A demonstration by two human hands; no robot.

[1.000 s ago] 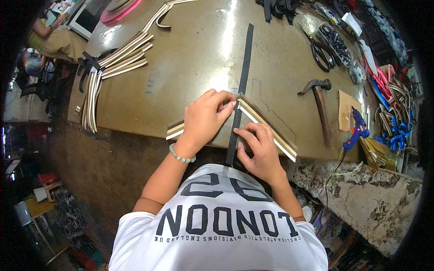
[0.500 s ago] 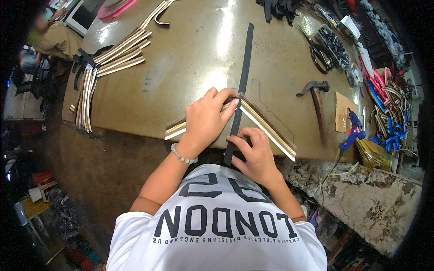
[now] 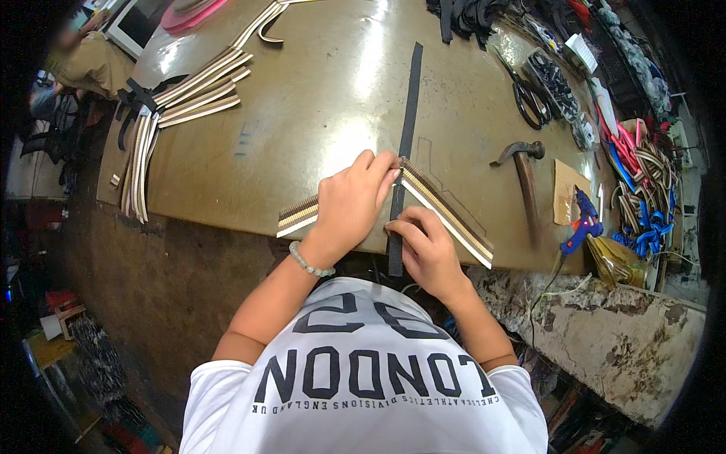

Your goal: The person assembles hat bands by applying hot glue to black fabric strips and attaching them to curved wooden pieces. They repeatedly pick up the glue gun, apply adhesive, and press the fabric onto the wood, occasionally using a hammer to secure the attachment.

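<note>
A long black strip (image 3: 409,106) runs from the far middle of the table down past its near edge. Beside and across it lies a striped band (image 3: 448,210) in brown, yellow and white, bent into a peak with one arm to each side. My left hand (image 3: 354,198), a beaded bracelet on its wrist, grips the band at the peak where it meets the black strip. Its palm covers part of the band's left arm. Nearer to me, my right hand (image 3: 429,246) has its bent fingers closed on the lower part of the black strip; its thumb is mostly hidden.
To the right lie a hammer (image 3: 527,181), black-handled scissors (image 3: 531,102), a blue glue gun (image 3: 584,223) and a brown card (image 3: 563,191). A bundle of striped bands (image 3: 144,155) hangs over the left edge. Black strips (image 3: 467,21) are heaped at the back.
My right hand has moved slightly up along the black strip, and the strip's near end has swung a little to the right. My left hand stays at the band's peak.
</note>
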